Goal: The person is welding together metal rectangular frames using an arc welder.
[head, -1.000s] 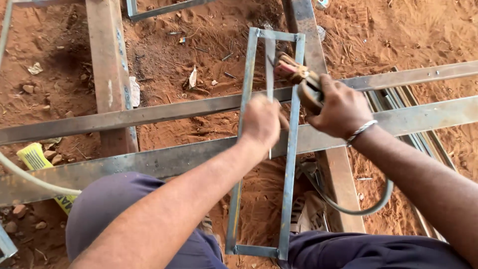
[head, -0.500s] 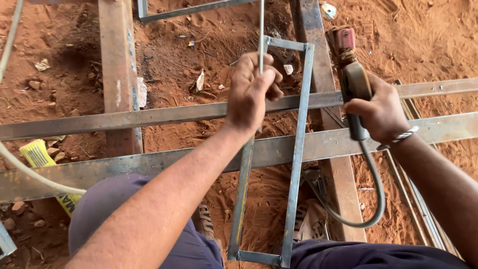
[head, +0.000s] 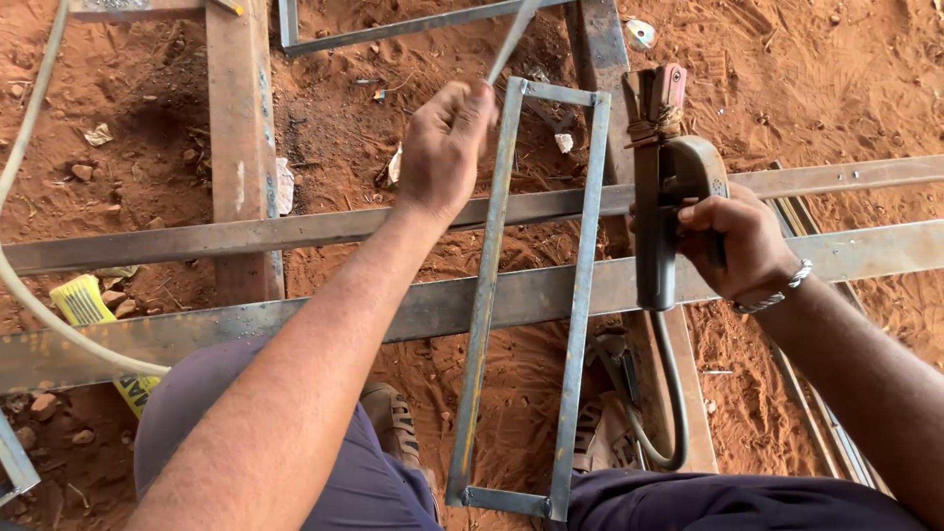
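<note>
**Rod in one fist, welding holder in the other, over a narrow steel frame**

The left hand point(head: 442, 147) sat just above the centre of the frame, closed into a fist around a thin metal rod point(head: 513, 39) that ran up and to the right towards the top edge (its upper end was blurred). The knuckles lay just beside the top left corner of a narrow rectangular steel frame point(head: 580, 285); whether they touched it could not be told.

The right hand point(head: 736, 246), right of centre and wearing a metal bracelet point(head: 777, 295) at the wrist, was wrapped tightly round the handle of a dark electrode holder point(head: 657, 216). The holder stood nearly upright, its reddish, taped head towards the top of the picture, just beside the frame's right rail. A thick cable point(head: 674, 393) dropped from its lower end and looped near the bottom of the picture.

The frame ran from the upper middle down to the bottom middle, lying across two long flat steel bars point(head: 295, 231) that crossed the picture from left to right. Below them were the person's knees in dark trousers and a sandalled foot point(head: 393, 423). At the left edge a pale hose point(head: 29, 295) curved past a yellow packet point(head: 84, 305) on the red earth point(head: 836, 88).
</note>
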